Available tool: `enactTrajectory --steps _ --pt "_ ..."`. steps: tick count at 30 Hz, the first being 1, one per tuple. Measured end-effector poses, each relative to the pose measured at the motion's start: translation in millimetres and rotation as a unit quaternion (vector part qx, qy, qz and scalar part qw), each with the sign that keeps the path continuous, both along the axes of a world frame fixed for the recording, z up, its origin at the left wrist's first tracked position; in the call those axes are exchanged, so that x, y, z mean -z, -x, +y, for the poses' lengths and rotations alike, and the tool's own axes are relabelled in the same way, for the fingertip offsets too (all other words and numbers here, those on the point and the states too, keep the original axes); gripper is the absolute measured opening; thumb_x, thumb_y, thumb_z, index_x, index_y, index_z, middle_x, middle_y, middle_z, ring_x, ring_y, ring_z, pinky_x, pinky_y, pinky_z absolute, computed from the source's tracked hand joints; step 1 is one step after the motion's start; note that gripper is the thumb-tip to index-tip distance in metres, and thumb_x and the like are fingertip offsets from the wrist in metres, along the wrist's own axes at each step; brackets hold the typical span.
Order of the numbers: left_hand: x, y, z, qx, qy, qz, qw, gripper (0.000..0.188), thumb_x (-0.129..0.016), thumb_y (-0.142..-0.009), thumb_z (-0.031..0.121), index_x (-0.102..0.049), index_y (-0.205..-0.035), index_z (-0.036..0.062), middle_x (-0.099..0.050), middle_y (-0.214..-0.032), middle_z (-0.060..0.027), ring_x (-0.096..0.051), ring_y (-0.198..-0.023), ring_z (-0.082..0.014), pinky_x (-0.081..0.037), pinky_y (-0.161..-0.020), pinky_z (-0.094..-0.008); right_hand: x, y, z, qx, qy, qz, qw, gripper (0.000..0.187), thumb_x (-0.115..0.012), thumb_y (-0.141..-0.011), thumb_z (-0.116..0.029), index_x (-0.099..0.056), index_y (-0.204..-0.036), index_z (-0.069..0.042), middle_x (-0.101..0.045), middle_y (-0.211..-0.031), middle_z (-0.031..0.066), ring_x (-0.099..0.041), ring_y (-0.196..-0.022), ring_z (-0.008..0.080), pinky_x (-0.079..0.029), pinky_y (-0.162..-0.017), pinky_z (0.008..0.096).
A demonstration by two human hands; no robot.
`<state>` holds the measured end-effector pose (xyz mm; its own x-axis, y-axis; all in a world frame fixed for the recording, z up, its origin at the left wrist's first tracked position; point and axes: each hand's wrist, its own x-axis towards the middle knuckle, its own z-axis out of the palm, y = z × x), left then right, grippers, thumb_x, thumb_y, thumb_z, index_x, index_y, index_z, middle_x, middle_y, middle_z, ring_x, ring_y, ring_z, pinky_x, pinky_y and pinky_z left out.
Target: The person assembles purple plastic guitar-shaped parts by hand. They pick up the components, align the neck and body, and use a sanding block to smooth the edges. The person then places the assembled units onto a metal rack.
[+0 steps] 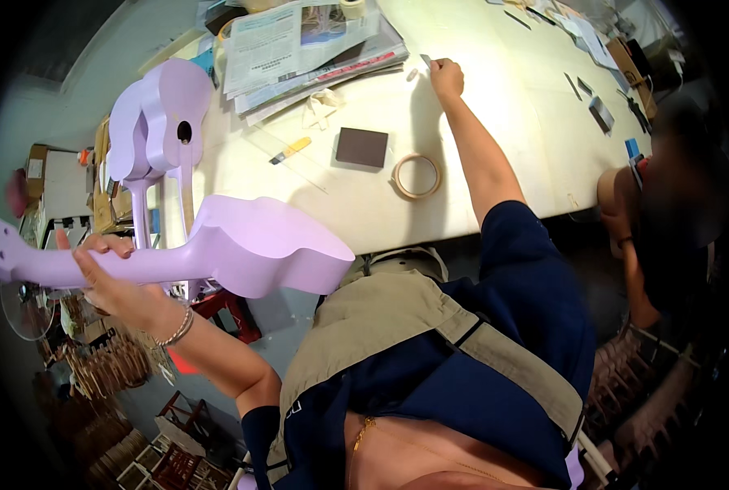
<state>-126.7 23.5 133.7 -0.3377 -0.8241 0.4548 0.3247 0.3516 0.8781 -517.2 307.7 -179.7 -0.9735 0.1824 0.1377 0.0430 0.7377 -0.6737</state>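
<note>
My left hand (124, 282) is wrapped round the neck of a lilac ukulele body (271, 245), which has no strings on it. The body's back faces up and its lower end reaches my apron at the table's near edge. Reaching far across the table, my right hand (448, 79) is closed in a pinch on a small flat grey blade-like piece (426, 60); its exact kind is too small to tell. A small pale scrap (413, 74) lies beside those fingers. Nearer to me are a roll of tape (417, 176), a dark brown rectangular block (361, 148) and a yellow-handled cutter (291, 150).
More lilac ukuleles (159, 114) stand at the table's left side. Stacked newspapers (307, 53) lie at the back, near a crumpled cream strip (322, 108). Tools and a metal block (601, 114) are at the right. Another person's arm (617, 204) is at the right edge.
</note>
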Motion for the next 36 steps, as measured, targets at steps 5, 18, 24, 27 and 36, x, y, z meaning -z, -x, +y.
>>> enactTrajectory --steps 5,18,24,27,36 --pt "4.7 21.8 0.3 -0.058 0.038 -0.016 0.997 0.042 -0.05 -0.092 0.022 -0.038 -0.128 0.005 -0.044 -0.069 -0.0004 -0.039 -0.057 -0.0079 -0.035 -0.052 -0.022 17.7 62.0 -9.5 -0.009 -0.215 -0.132 0.968 0.051 -0.068 -0.068 -0.049 -0.062 -0.101 -0.009 -0.06 -0.106 0.013 -0.056 -0.102 0.0315 -0.047 -0.078 0.0456" --pt "8.9 14.3 8.6 -0.054 0.077 -0.005 0.996 0.041 -0.046 -0.093 0.015 -0.034 -0.128 -0.0011 -0.046 -0.071 0.0004 -0.042 -0.052 -0.0035 -0.037 -0.048 -0.0184 -161.9 -60.9 -134.4 -0.378 0.502 0.042 0.777 0.02 -0.052 -0.09 -0.009 -0.059 -0.106 0.001 -0.059 -0.092 0.0052 -0.06 -0.07 0.0107 -0.047 -0.059 0.0202" --pt "8.0 18.8 23.8 -0.075 0.085 -0.041 0.993 0.041 -0.044 -0.093 0.014 -0.032 -0.129 0.0001 -0.044 -0.066 0.0 -0.041 -0.052 -0.005 -0.038 -0.05 -0.0196 -324.1 -192.6 -194.6 -0.626 0.422 0.267 0.599 0.028 -0.055 -0.083 0.001 -0.062 -0.11 -0.005 -0.056 -0.093 0.0073 -0.053 -0.069 0.0115 -0.042 -0.058 0.0215" --pt "8.9 16.6 26.3 -0.082 0.078 -0.029 0.993 0.04 -0.043 -0.093 0.011 -0.032 -0.13 0.0001 -0.044 -0.067 0.0002 -0.041 -0.051 -0.0049 -0.037 -0.049 -0.0194 -368.9 -225.6 -202.8 -0.647 0.404 0.341 0.549 0.03 -0.061 -0.08 -0.002 -0.062 -0.11 -0.006 -0.057 -0.086 0.0086 -0.053 -0.066 0.0145 -0.042 -0.056 0.0244" --pt "9.3 16.2 31.5 -0.071 0.097 -0.005 0.993 0.041 -0.049 -0.09 0.009 -0.035 -0.128 0.0015 -0.049 -0.072 -0.0002 -0.044 -0.05 -0.0041 -0.037 -0.045 -0.0185 -400.6 -253.2 -216.1 -0.599 0.368 0.443 0.556 0.034 -0.068 -0.072 -0.002 -0.062 -0.106 -0.006 -0.057 -0.083 0.0081 -0.059 -0.07 0.0187 -0.05 -0.06 0.0275"
